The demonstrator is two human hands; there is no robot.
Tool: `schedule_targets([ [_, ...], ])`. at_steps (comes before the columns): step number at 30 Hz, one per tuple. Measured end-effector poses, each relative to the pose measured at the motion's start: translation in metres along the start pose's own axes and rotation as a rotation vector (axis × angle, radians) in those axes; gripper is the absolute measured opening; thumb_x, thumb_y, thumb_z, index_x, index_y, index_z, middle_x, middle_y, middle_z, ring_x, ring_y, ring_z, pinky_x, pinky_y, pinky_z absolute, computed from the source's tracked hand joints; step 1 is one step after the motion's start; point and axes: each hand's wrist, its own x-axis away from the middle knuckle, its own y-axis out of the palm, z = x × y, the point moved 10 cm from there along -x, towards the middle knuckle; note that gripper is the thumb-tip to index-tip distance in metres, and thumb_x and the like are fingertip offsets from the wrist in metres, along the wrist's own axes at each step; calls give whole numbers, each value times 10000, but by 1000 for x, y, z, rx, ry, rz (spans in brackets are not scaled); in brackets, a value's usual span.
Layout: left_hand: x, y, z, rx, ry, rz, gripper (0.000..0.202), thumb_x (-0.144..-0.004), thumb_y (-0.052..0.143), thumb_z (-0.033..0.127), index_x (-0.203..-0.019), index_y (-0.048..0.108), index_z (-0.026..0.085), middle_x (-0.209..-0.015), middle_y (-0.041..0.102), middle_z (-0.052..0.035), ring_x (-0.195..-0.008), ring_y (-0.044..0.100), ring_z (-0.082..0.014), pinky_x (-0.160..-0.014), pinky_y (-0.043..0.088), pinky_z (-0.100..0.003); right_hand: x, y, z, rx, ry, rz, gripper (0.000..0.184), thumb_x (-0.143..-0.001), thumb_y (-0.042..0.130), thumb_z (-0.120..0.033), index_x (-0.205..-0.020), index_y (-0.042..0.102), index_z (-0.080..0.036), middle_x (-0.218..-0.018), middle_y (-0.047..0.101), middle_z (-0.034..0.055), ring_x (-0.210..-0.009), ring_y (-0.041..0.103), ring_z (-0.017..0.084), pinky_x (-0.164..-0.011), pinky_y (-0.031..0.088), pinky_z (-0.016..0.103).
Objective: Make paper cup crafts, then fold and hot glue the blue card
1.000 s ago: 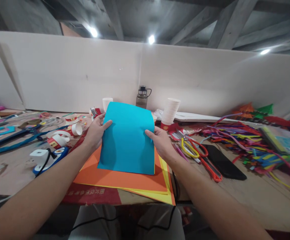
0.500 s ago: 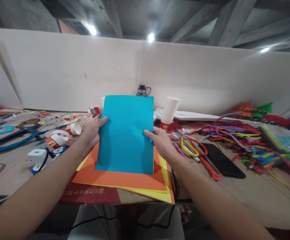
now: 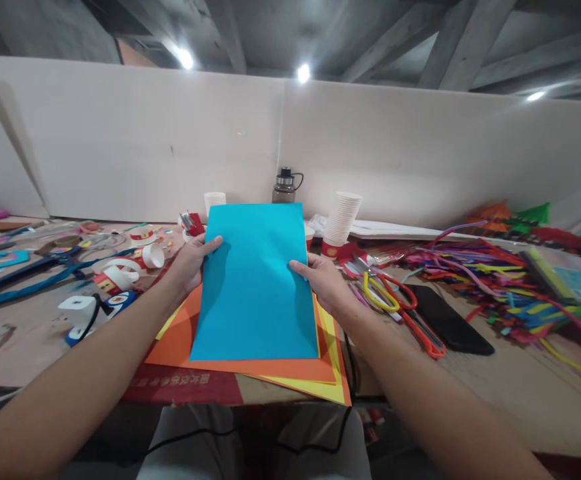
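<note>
A blue sheet of paper (image 3: 255, 287) is held up by its two side edges, with a thin yellow edge showing behind it on the right. My left hand (image 3: 194, 261) pinches the left edge, thumb on the front face. At the right edge my right hand (image 3: 323, 279) grips in the same way, its fingers hidden behind. Beneath, on the table, lie an orange sheet (image 3: 270, 370) and a yellow sheet (image 3: 315, 388), fanned slightly askew near the front edge.
Right of the sheets lie scissors with yellow handles (image 3: 377, 300), a red-handled pair and a black phone (image 3: 453, 320). Many pipe cleaners (image 3: 500, 280) are heaped farther right. Behind stand a stack of paper cups (image 3: 343, 219) and a bottle (image 3: 284, 187). A white charger (image 3: 77, 308) sits left.
The blue sheet has tipped back and come lower and nearer, uncovering more of the bottle and a white cup behind it. Both hands keep their hold on its edges.
</note>
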Motion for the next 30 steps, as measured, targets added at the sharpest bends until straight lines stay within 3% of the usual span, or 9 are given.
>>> schedule_targets([
  [6, -3, -10, -1, -65, 0, 29, 380, -730, 690, 233, -1090, 602, 151, -971, 704, -97, -798, 679, -232, -752, 562, -396, 5, 12, 10, -9, 117, -80, 353, -646, 742, -405, -916, 673, -188, -869, 707, 46, -710, 643, 174, -634, 524, 292],
  [9, 0, 2, -5, -40, 12, -62, 429, -741, 677, 226, -1153, 573, 168, -1041, 684, -99, -854, 673, -235, -780, 555, -389, 4, 9, 4, -78, 81, -53, 348, -660, 735, -401, -928, 660, -193, -890, 703, 55, -745, 645, 186, -666, 526, 305],
  [13, 6, 15, -22, -25, -105, -173, 475, -736, 679, 221, -1191, 552, 171, -1084, 666, -117, -864, 671, -255, -760, 564, -392, 3, -3, 3, -71, 67, 31, 297, -656, 732, -388, -854, 657, -179, -844, 702, 63, -724, 642, 192, -671, 521, 325],
  [24, 0, -2, -45, -25, -153, -46, 407, -691, 737, 270, -1056, 615, 136, -997, 692, -112, -794, 673, -223, -717, 570, -370, 2, -7, 8, 58, 71, 77, 222, -654, 694, -364, -732, 631, -167, -710, 675, 20, -580, 587, 137, -552, 468, 261],
  [30, 0, -6, -42, -76, -113, -8, 403, -676, 748, 310, -1028, 637, 147, -1013, 695, -99, -791, 671, -207, -716, 565, -344, 1, -8, 7, 96, 48, 75, 216, -669, 671, -370, -751, 633, -174, -708, 670, 13, -606, 597, 150, -576, 477, 275],
])
